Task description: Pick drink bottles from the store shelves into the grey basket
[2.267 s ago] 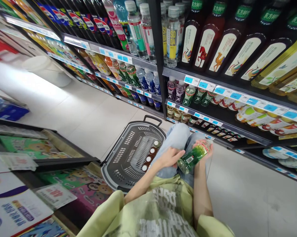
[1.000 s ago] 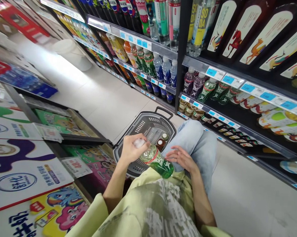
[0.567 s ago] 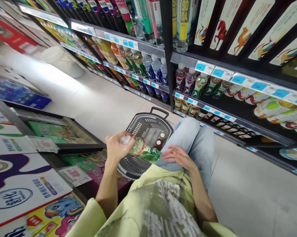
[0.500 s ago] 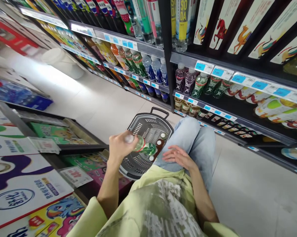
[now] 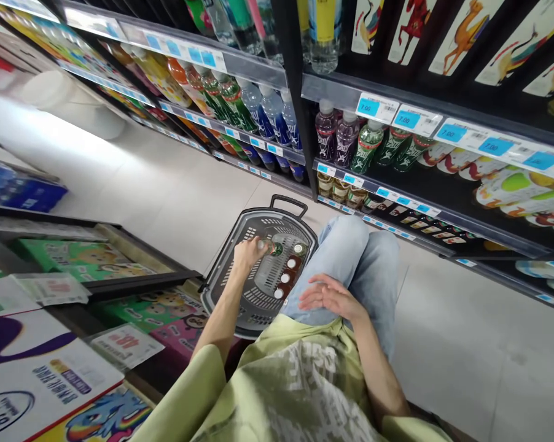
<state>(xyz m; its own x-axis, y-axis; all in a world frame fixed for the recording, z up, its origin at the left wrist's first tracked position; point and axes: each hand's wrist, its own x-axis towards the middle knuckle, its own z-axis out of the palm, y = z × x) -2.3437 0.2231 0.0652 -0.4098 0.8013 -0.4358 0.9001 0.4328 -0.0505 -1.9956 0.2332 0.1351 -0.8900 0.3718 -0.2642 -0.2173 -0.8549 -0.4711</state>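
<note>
Green plastic bottle (image 5: 277,249) was pinched by left hand (image 5: 250,252) within edges of grey plastic basket (image 5: 257,299); right hand (image 5: 335,296) kinda spread.

One grey-and-black perforated plastic basket (image 5: 258,316); within its outline, three white-capped brown bottles (image 5: 285,278), one pale-capped bottle (image 5: 299,248), one green plastic bottle (image 5: 277,249). Shelf front, right of upright (image 5: 295,92): two purple-labelled bottles (image 5: 325,132), three green-labelled bottles (image 5: 368,147).
</note>
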